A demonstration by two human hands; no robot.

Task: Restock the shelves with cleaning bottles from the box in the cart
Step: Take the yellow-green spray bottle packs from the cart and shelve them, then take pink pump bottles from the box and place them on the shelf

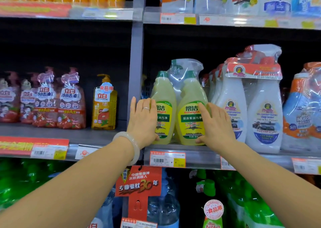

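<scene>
Left hand (142, 122): fingers straight and together, palm laid flat against the left flank of the twin pack (180, 109); a plain ring on one finger, a pale, smooth, translucent bangle (129, 145) on the wrist.

Right hand (216, 125): fingers extended and slightly spread, pressed to the pack's right flank, thumb low by its base.

Between the hands: twin pack, two yellow-green translucent plastic bottles side by side in clear, crinkled shrink film, green collars, glossy yellow-and-green labels facing the wearer. Long axis vertical; necks up, bases on the front edge of the grey metal shelf (196, 148). Bagged trigger sprayer tucked at the top, between the necks.

Just below the hands: shelf rail with an orange-framed price tag (167, 159).

Right of the right hand: white degreaser twin pack (251, 109), opaque, waisted bottles, film-wrapped, red header card, touching or just beside the held pack.

Left of the left hand, past the grey upright (136, 63): an amber pump bottle (104, 104), then soft red refill pouches (59, 102).
</scene>
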